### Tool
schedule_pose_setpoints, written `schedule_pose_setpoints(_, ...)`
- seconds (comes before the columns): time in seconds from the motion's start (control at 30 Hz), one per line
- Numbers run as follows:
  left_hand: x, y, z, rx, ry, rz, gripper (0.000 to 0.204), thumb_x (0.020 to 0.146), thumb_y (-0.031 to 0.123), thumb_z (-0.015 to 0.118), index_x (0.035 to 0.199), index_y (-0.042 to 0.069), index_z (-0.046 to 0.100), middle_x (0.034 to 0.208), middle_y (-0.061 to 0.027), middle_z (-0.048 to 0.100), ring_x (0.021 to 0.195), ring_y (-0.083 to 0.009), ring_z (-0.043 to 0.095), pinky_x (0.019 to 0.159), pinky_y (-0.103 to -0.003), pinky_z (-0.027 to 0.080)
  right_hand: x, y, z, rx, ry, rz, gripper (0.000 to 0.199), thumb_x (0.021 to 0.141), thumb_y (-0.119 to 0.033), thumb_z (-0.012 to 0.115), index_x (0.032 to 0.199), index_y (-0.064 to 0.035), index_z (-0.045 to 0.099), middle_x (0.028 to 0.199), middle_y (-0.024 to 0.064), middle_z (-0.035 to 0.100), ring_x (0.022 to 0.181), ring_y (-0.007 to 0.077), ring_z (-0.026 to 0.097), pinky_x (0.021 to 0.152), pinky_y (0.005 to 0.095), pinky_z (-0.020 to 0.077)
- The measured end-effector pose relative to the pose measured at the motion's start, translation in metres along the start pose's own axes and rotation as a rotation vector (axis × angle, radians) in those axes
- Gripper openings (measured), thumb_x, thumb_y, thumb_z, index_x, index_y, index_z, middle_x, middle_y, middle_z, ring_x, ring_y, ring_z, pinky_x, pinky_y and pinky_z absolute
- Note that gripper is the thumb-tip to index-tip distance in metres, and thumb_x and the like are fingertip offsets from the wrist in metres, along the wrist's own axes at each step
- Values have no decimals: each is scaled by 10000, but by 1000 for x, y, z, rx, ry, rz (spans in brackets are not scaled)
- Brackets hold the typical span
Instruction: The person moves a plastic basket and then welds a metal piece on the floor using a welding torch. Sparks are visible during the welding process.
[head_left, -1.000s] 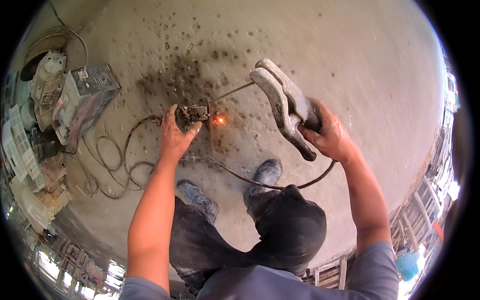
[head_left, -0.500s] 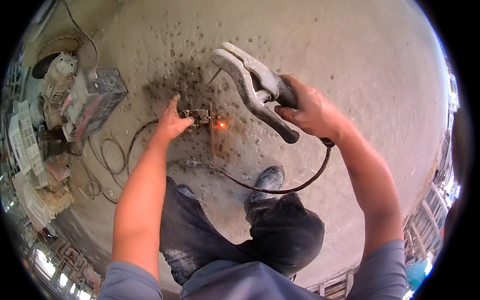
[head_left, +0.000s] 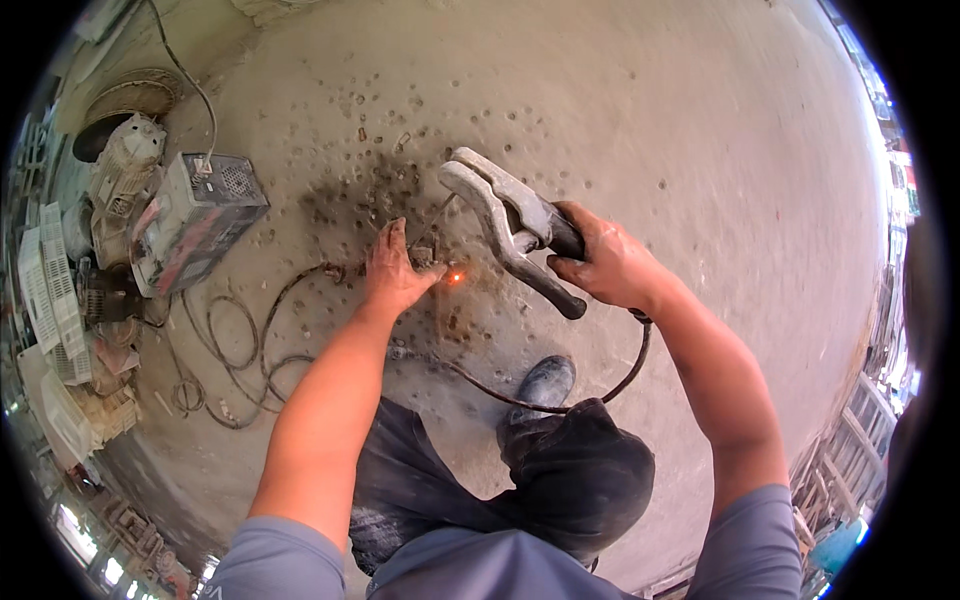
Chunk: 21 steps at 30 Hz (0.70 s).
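Observation:
My right hand (head_left: 615, 262) is closed round the dark grip of a worn grey welding electrode holder (head_left: 500, 205), its thumb beside the lever. From the holder's jaws a thin welding rod (head_left: 436, 216) slants down to the left, toward a small rough metal piece (head_left: 424, 256) low on the floor. My left hand (head_left: 400, 270) reaches over this piece with thumb and fingers spread; it partly hides the piece, and I cannot tell whether they touch. Just right of the left thumb glows a small orange spot (head_left: 456, 277).
A dusty box-shaped welding machine (head_left: 200, 225) stands at the left, beside white plastic crates (head_left: 62, 290). Cables (head_left: 235, 335) coil on the pitted concrete floor (head_left: 720, 180). The holder's cable (head_left: 500, 394) crosses in front of my boot (head_left: 547, 382). Wooden slats (head_left: 850, 440) lie far right.
My left hand has moved right, over the metal piece. The holder has shifted slightly down, still in my right hand. The whole view has shifted a little.

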<state>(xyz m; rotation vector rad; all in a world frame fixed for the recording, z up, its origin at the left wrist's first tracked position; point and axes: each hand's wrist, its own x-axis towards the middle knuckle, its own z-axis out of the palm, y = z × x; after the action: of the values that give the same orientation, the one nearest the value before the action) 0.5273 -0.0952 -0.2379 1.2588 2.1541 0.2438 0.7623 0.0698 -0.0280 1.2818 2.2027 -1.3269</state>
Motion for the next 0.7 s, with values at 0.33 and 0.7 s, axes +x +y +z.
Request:
schedule_pose_setpoints(0.33,8,4,2,-96,76,74,1030,717,404,847,1488,20,283,1479,-247,377,1360,-399,397,1140,-467,355,12,-9,-5,-64,5,-1,565,855,-235,656,1354,-39,480,1057,221,678,1009,359,649,865,416,497)
schedule_pose_setpoints(0.7,14,6,3,-102,63,54,1013,726,419,833,1486,19,296,1478,-244,388,1374,-388,388,1157,-450,341,19,-6,-10,-80,-55,24,576,862,-249,669,1364,-40,478,1102,228,674,1053,358,645,893,417,496)
